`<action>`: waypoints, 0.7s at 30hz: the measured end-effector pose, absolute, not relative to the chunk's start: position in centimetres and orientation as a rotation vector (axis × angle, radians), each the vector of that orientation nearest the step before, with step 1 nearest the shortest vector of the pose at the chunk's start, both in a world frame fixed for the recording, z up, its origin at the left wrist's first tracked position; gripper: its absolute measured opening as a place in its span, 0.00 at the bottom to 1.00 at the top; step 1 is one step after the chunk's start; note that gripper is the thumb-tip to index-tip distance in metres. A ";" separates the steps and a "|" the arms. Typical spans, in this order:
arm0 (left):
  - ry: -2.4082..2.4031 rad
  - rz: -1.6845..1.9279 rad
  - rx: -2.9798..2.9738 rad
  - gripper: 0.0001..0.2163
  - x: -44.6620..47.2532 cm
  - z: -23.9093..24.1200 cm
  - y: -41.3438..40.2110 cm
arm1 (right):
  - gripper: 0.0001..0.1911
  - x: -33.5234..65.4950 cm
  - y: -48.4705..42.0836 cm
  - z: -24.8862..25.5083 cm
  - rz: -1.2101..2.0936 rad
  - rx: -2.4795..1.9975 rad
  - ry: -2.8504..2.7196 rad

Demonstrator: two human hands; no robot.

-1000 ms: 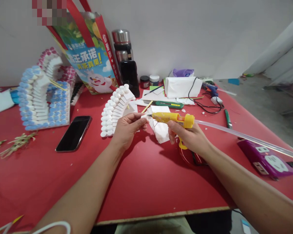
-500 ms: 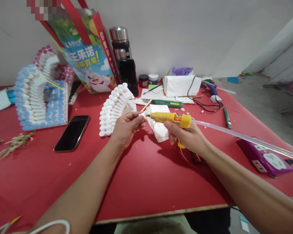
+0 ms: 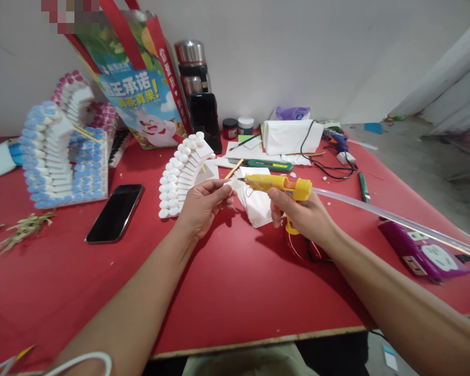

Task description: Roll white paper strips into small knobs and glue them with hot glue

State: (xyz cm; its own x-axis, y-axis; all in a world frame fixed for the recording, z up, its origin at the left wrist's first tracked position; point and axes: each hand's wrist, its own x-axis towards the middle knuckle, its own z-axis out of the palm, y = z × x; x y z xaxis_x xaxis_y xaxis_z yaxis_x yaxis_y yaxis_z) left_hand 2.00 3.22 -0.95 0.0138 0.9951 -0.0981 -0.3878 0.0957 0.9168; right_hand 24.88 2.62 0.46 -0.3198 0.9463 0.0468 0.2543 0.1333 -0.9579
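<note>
My left hand pinches a small white piece between thumb and fingers; its exact kind is too small to make out. In my right hand is a yellow hot glue gun, its dark nozzle pointing left, a short way from the white piece. A long clear glue stick sticks out of the gun's back. Beneath the nozzle lies a pile of white paper pieces. Just left of my left hand stands a curved white model with rows of rounded white tips along its outer edge.
A black phone lies on the red table. Blue-and-white and pink-and-white models stand at left, before a printed bag. Behind my hands are a green cutter, jars and a steel flask. A purple power strip sits at right.
The glue gun has drawn back slightly to the right, its nozzle now apart from the white piece. My left hand has hardly moved.
</note>
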 end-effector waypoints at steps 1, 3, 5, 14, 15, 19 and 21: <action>0.958 1.302 0.841 0.14 2.0 -0.9 3.2 | 0.29 24.8 2.7 0.5 1.228 -1.166 -1.673; 0.956 1.297 0.846 0.14 2.1 -1.0 3.1 | 0.28 24.8 2.7 0.7 1.248 -1.142 -1.615; 0.958 1.293 0.852 0.13 2.2 -1.0 3.1 | 0.27 24.8 2.8 0.8 1.256 -1.121 -1.569; 0.932 1.291 0.861 0.13 2.6 -0.4 2.7 | 0.25 28.7 4.8 2.4 0.905 -1.409 -1.456; 0.928 1.286 0.860 0.13 2.6 -0.4 2.7 | 0.25 29.4 4.8 2.4 0.862 -1.495 -1.447; 0.889 1.268 0.855 0.13 2.8 -0.4 2.4 | 0.26 32.4 3.8 1.2 0.729 -1.740 -1.367; 0.876 1.262 0.847 0.12 2.9 -0.4 2.3 | 0.26 33.5 3.4 0.0 0.676 -1.748 -1.306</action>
State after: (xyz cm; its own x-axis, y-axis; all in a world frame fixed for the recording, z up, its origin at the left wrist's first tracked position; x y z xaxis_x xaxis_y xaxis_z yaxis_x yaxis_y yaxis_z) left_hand 2.93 2.30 -0.41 0.0935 0.9924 -0.0800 -0.4221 0.1123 0.8996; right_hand 33.49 3.38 0.05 0.3139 0.9477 0.0572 0.5002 -0.1138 -0.8584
